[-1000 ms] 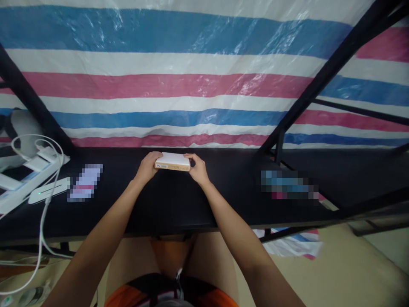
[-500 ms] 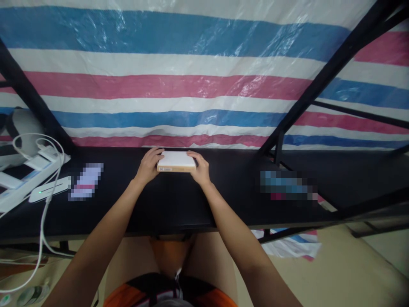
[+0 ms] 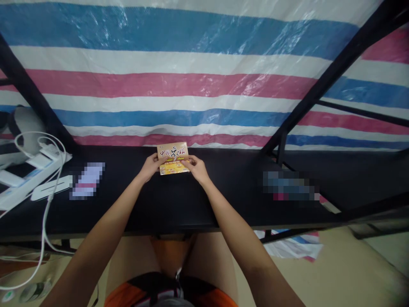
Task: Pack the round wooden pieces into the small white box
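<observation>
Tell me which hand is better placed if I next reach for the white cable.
Probably your left hand: it holds the left side of the chess box, and the white cable lies out on that side. Your right hand holds the opposite side and would likely have to cross over.

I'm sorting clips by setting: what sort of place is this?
Probably a makeshift indoor desk space, perhaps in a home or dorm: a black desk between slanting dark frame posts, a striped plastic sheet behind it, and white cables looping at its left end.
</observation>
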{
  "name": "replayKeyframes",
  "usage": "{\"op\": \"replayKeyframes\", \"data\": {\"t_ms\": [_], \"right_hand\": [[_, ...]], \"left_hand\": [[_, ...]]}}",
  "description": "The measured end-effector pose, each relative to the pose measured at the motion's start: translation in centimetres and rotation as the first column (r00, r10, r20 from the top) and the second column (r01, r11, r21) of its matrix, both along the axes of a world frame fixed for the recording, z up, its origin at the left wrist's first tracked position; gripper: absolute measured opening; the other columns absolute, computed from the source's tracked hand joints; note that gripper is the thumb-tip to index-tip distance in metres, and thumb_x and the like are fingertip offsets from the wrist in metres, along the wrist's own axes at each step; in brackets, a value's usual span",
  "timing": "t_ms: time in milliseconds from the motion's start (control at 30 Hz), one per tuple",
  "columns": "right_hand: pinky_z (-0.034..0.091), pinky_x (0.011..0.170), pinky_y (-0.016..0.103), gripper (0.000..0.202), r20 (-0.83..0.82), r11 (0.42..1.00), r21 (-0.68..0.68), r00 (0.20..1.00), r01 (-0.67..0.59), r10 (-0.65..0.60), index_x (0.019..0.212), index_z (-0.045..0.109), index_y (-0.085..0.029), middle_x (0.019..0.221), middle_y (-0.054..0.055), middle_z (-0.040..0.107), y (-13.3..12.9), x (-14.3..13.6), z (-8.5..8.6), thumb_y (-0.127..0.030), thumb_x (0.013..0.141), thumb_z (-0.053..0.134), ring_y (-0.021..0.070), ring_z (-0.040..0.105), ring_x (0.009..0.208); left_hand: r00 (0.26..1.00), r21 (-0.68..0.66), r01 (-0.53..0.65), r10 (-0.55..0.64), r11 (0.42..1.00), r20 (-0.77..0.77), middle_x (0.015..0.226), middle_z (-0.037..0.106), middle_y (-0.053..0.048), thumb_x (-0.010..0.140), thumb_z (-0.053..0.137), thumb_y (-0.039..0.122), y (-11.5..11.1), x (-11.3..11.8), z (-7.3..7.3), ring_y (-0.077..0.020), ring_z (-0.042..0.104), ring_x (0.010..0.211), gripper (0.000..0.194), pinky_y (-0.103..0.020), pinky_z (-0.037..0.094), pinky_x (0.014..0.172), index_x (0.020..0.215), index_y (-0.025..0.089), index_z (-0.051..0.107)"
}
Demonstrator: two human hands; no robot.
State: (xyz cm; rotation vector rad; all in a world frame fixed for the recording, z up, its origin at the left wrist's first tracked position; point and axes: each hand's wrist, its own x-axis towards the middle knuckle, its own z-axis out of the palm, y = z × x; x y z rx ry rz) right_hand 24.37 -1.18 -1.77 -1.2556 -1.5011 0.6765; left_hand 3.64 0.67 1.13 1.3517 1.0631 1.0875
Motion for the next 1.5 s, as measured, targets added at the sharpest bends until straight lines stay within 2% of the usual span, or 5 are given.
{"op": "replayKeyframes", "data": {"t_ms": [167,433,833,1100,1500], "right_hand": [[0.046,0.084,0.037,0.044,0.194,0.953,0.232,0.950,0.197,-0.244,0.116,0.058,-0.020,0.105,0.010,0.058,-0.8,-0.6,0.6,-0.044,0.080,0.058,0.0206,0.057,0.090],[0.042,0.095,0.036,0.052,0.223,0.976,0.216,0.974,-0.005,-0.045,0.125,0.052,-0.021,0.120,0.010,0.053,-2.2,-3.0,1.5,-0.047,0.080,0.057,0.0222,0.054,0.109],[0.048,0.080,0.034,0.038,-0.133,0.997,0.055,0.990,0.057,-0.049,0.110,0.055,-0.020,0.092,0.003,0.067,0.0,-0.9,0.2,-0.032,0.074,0.058,0.0182,0.062,0.081],[0.046,0.086,0.037,0.041,-0.408,0.990,0.096,0.903,-0.106,0.136,0.109,0.054,-0.019,0.095,0.004,0.067,0.1,0.1,0.7,-0.035,0.072,0.059,0.0210,0.061,0.092],[0.050,0.077,0.035,0.046,-0.385,0.995,0.069,0.919,-0.066,0.088,0.117,0.051,-0.021,0.111,0.007,0.062,0.4,0.3,0.0,-0.044,0.077,0.056,0.0199,0.060,0.090]], "left_hand": [[0.999,0.215,-0.053,0.054,0.975,0.001,0.099,0.070,-0.011,0.067,0.072,0.037,-0.9,1.4,0.2,-0.0227,0.067,0.086,0.048,-0.035,0.056,0.075,0.105,0.013,0.056],[0.992,0.327,0.088,-0.052,0.941,-0.119,0.126,0.058,-0.010,0.085,0.047,0.047,-1.8,3.1,-0.8,-0.0233,0.061,0.106,0.051,-0.038,0.049,0.091,0.127,0.018,0.052],[0.891,0.400,0.078,0.116,0.913,-0.438,0.131,0.052,-0.011,0.080,0.056,0.035,0.2,1.6,-2.1,-0.0239,0.050,0.118,0.052,-0.038,0.043,0.097,0.129,0.019,0.051],[0.968,0.029,0.166,-0.158,0.986,-0.194,0.097,0.068,-0.012,0.067,0.071,0.041,0.8,-1.2,-0.6,-0.0237,0.063,0.092,0.048,-0.040,0.049,0.084,0.104,0.011,0.063],[0.984,0.124,-0.044,0.022,0.991,0.177,0.083,0.064,0.000,0.066,0.070,0.038,-0.7,1.4,0.5,-0.0145,0.063,0.080,0.037,-0.035,0.051,0.081,0.083,0.019,0.043]]}}
